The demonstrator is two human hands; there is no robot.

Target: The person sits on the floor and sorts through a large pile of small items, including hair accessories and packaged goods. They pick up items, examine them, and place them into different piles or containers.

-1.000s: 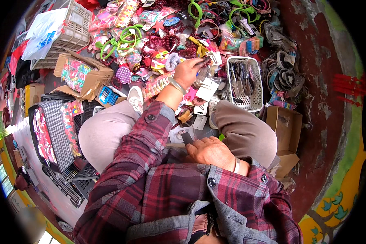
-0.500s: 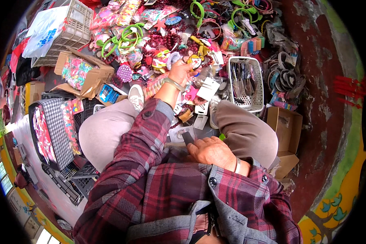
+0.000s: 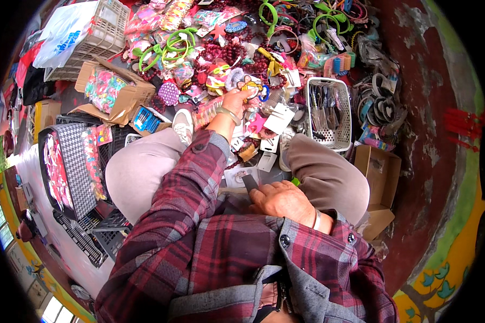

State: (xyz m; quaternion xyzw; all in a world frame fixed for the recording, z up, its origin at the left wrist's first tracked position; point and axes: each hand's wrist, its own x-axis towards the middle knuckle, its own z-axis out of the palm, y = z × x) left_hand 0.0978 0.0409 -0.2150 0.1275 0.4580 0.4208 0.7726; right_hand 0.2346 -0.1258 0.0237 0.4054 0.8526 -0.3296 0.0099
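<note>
My left hand [image 3: 235, 102] reaches out over the heap of hair accessories, its fingers closed on a small hair ornament [image 3: 249, 86] shaped like an orange-and-white cartoon animal with ears. A blue ring [image 3: 264, 93] shows right beside it; whether the two are joined I cannot tell. In my lap, my right hand [image 3: 283, 199] is closed on a dark grey flat strip [image 3: 249, 182] that sticks out past the fingers. Between my feet lie a pink star [image 3: 257, 123], a white card [image 3: 279, 118] and a clear packet [image 3: 238, 175].
A white perforated basket [image 3: 311, 121] of dark slim items stands at the right. Grey headbands [image 3: 374, 99] lie beyond it, above an open cardboard box [image 3: 387, 172]. On the left are a carton of colourful packets [image 3: 103, 90], a houndstooth box [image 3: 75, 167] and a beige crate [image 3: 113, 27].
My left hand has turned slightly and moved a little left and down, so the animal ornament and blue ring show more clearly. My right hand stays in place.
</note>
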